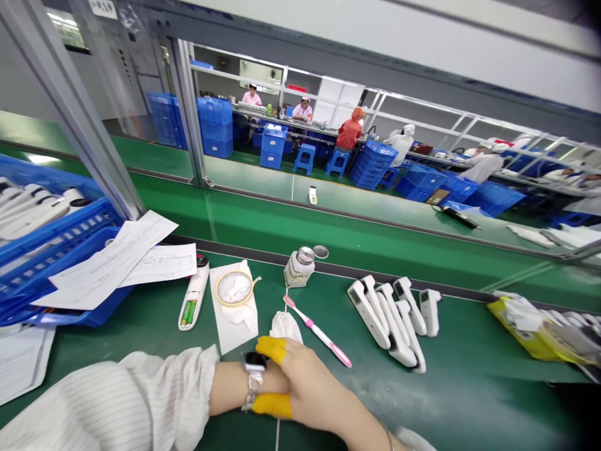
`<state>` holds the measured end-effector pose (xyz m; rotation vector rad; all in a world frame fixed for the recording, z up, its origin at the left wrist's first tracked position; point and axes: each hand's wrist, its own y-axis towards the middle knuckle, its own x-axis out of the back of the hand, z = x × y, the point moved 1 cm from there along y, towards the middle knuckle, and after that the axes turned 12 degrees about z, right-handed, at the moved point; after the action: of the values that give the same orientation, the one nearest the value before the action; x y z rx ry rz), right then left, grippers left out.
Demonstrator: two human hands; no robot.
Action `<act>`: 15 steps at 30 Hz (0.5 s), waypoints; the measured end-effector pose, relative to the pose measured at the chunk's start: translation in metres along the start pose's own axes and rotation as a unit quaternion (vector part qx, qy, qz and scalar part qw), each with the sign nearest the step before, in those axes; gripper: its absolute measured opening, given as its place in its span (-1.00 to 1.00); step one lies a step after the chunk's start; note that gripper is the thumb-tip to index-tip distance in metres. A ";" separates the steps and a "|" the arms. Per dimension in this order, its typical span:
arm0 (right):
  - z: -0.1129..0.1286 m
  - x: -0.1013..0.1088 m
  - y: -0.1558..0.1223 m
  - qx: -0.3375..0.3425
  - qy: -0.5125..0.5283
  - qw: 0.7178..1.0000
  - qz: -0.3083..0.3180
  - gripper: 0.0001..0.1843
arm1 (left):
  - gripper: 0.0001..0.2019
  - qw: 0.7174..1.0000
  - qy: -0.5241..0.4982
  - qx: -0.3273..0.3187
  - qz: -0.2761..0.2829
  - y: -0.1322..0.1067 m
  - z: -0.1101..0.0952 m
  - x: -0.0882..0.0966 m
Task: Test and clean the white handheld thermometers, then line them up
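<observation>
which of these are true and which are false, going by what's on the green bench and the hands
1. The right hand has yellow finger covers. True.
2. The watch is on the right wrist. False: the watch is on the left wrist.
3. A ring of tape lies on white paper. True.
4. The toothbrush is plain blue. False: the toothbrush is pink and white.
5. The device showing green batteries lies right of the toothbrush. False: that device, with its green batteries, lies to its left.
</observation>
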<state>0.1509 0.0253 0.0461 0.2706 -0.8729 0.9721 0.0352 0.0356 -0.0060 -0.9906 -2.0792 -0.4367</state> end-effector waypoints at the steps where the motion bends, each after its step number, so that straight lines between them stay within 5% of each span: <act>1: -0.006 0.004 -0.007 -0.006 0.023 0.999 -0.035 -0.45 | -0.74 0.992 -0.122 0.025 0.019 0.005 0.001 0.004; 3: -0.022 0.011 -0.023 -0.030 0.059 0.990 -0.122 -0.53 | -0.77 0.950 -0.303 0.066 0.047 0.011 0.003 0.012; 6: -0.052 0.018 -0.049 -0.095 0.085 0.963 -0.238 -0.60 | -0.70 0.904 -0.415 0.096 0.039 0.010 0.010 0.028; 10: -0.096 0.024 -0.085 -0.167 0.106 0.912 -0.360 -0.58 | -0.80 0.750 -0.646 0.137 -0.028 0.003 0.031 0.060; 13: -0.136 0.036 -0.124 -0.234 0.085 0.857 -0.451 -0.51 | -0.83 0.736 -0.656 0.131 -0.102 0.005 0.055 0.102; 15: -0.168 0.049 -0.153 -0.320 0.052 0.803 -0.500 -0.43 | -0.90 0.711 -0.652 0.129 -0.228 0.010 0.071 0.136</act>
<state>0.3758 0.0634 0.0002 0.0582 -0.7521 -0.3153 -0.0457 0.1517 0.0530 -0.5726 -3.5496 0.5573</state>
